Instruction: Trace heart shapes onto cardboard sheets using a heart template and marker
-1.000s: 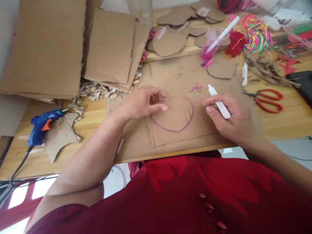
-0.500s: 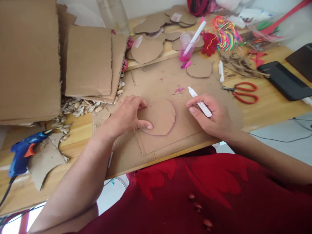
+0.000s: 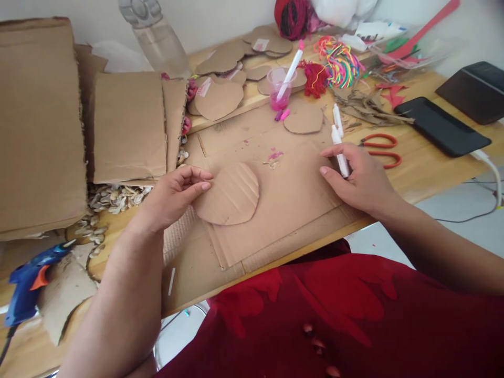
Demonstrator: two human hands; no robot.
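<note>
Between its thumb and fingers, my left hand (image 3: 171, 194) pinches the left edge of a rounded cardboard cutout (image 3: 232, 194). The cutout's creased face shows, over the left part of a larger cardboard sheet (image 3: 275, 220). My right hand (image 3: 360, 178) is closed around a white marker (image 3: 337, 137), whose narrow end points away from me. That hand is near the sheet's right edge. Just beyond it lies a second white marker (image 3: 337, 116). Orange-handled scissors (image 3: 380, 140) lie to its right, partly hidden by the hand.
Rounded cardboard pieces (image 3: 220, 100) and a pink cup (image 3: 280, 89) stand at the back. Cardboard panels (image 3: 128, 126), shells (image 3: 118, 198) and a blue glue gun (image 3: 31, 278) occupy the left. A black phone (image 3: 443, 126) lies right, beyond dried strips (image 3: 362, 107).
My left hand has picked up the cutout by its edge and moved it left on the sheet. My right hand, still holding the marker, is farther right. The view has shifted.
</note>
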